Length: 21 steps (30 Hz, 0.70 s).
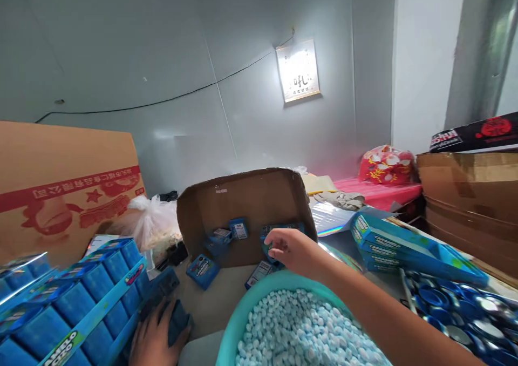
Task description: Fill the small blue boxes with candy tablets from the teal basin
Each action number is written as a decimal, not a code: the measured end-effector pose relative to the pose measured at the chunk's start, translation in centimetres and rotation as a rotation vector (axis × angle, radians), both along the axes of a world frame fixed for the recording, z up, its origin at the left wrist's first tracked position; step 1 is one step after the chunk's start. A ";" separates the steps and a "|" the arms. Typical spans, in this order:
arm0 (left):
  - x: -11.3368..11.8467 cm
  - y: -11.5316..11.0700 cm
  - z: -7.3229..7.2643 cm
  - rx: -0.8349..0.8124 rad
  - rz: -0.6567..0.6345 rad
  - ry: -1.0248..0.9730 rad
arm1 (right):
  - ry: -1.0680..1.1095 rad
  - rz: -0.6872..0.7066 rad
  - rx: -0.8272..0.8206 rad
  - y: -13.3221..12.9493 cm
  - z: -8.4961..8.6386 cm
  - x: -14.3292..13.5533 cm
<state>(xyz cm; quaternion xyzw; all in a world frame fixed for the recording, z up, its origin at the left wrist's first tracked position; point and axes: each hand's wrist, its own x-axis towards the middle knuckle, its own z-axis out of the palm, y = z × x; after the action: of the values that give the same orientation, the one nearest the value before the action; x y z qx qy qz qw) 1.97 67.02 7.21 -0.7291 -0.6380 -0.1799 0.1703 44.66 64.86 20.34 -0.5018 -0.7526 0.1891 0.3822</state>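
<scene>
My left hand (156,336) is at the bottom left, fingers wrapped round a dark blue packet (178,320) beside the stacked display boxes of blue packets (97,290). My right hand (283,245) reaches over the teal basin (232,323) of pale blue and white candies (311,328). Its fingers are curled near blue packets at the opening of a brown carton (243,193); whether they hold anything is hidden. Blue packets (203,271) lie loose in and before the carton.
A large printed carton (68,193) and a white plastic bag (154,220) stand left. Blue lids (457,306) fill a tray at right, below empty blue display boxes (404,244). Brown cartons (469,209) stand behind. A red patterned bag (386,165) lies at the back.
</scene>
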 end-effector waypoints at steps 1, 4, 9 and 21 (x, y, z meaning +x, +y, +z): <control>0.2 0.0 0.2 0.027 -0.010 -0.008 | 0.030 -0.037 -0.001 0.3 0.0 0.3; 1.3 0.0 0.9 0.128 -0.057 -0.059 | 0.069 -0.116 -0.021 0.9 0.1 0.7; 8.3 -0.2 2.8 0.084 -0.182 -0.167 | 0.054 -0.216 -0.029 1.1 -0.5 0.2; 21.9 3.8 4.6 -0.493 -0.546 -0.572 | -0.075 -0.051 -0.043 1.2 -2.0 -0.2</control>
<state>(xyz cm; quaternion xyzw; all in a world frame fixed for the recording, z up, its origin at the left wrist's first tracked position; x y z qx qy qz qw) 23.92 70.84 11.82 -0.8103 -0.4676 -0.2550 -0.2445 44.46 66.06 18.30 -0.5355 -0.7492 0.1764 0.3475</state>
